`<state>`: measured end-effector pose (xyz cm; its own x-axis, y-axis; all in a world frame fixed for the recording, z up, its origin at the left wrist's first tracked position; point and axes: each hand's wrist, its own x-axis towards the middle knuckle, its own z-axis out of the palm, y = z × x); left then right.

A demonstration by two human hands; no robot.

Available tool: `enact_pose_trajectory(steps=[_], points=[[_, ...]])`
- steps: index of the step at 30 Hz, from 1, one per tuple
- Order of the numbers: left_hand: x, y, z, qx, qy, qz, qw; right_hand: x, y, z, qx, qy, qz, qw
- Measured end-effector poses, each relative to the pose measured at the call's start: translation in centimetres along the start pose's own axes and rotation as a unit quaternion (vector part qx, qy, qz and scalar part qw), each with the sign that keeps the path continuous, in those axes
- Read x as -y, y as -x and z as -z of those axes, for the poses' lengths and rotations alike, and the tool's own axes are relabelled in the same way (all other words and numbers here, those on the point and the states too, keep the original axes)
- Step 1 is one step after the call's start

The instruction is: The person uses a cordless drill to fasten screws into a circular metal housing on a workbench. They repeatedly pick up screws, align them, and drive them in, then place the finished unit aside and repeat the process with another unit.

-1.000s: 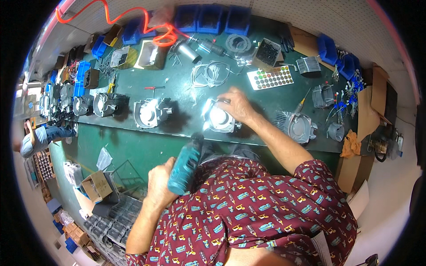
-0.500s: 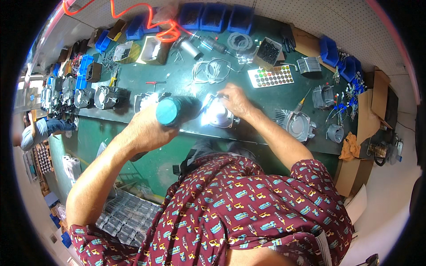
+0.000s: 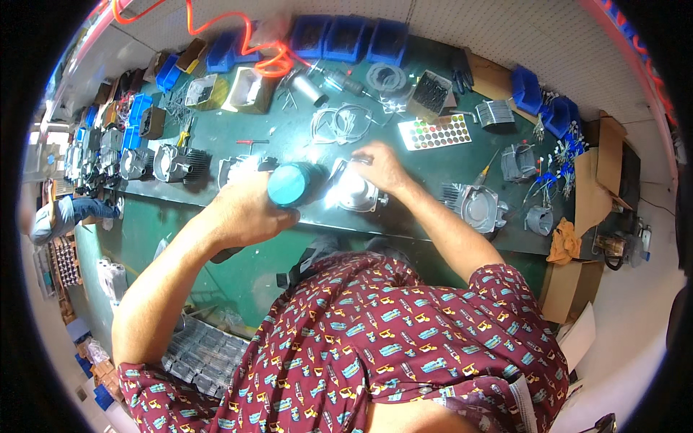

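My left hand [image 3: 249,209] is wrapped round a teal power driver [image 3: 290,185], whose round rear end faces up at me. Its front end points right, toward a brightly lit silver metal housing [image 3: 359,195] near the table's front edge. The tip of the driver is lost in glare and behind its body. On the far side of that housing, my right hand [image 3: 382,167] has its fingers curled together at the rim, seemingly gripping it. Partly hidden behind my left hand lies another metal housing [image 3: 237,167].
Finned housings [image 3: 173,163] stand at left, another finned housing [image 3: 476,208] at right beside a yellow-handled screwdriver [image 3: 485,172]. Beyond my hands are coiled cables [image 3: 341,124], a sticker sheet [image 3: 434,133] and blue bins [image 3: 345,37]. An orange air hose [image 3: 249,43] hangs overhead.
The driver and my left hand have shifted slightly right, closer to the housing. My right hand stays at the housing's far rim. The whole view has moved a little.
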<state>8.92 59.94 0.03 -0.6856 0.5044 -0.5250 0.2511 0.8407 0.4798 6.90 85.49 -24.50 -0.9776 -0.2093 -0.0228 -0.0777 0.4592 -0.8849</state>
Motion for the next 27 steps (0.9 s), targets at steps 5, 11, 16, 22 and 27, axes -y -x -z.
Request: enact_pose_trajectory(steps=[5,11,16,22,27], points=[[0.0,1.9,0.4,-0.065,0.098,-0.047,0.992,-1.8,-0.2,2.1,-0.114,-0.261,-0.190,0.939],[1.5,4.0,-3.8,-0.193,0.333,-0.057,0.921,0.9,2.6,5.5,-0.084,-0.465,-0.212,0.855],[2.6,4.3,-6.2,-0.121,0.395,0.113,0.904,1.9,3.7,5.4,-0.066,-0.471,-0.206,0.855],[3.9,1.6,-7.3,-0.093,0.384,0.104,0.913,0.2,2.4,1.2,-0.180,-0.221,-0.142,0.948],[4.4,0.5,-7.5,-0.082,0.417,0.098,0.900,0.2,2.0,-0.7,-0.195,-0.075,-0.055,0.976]])
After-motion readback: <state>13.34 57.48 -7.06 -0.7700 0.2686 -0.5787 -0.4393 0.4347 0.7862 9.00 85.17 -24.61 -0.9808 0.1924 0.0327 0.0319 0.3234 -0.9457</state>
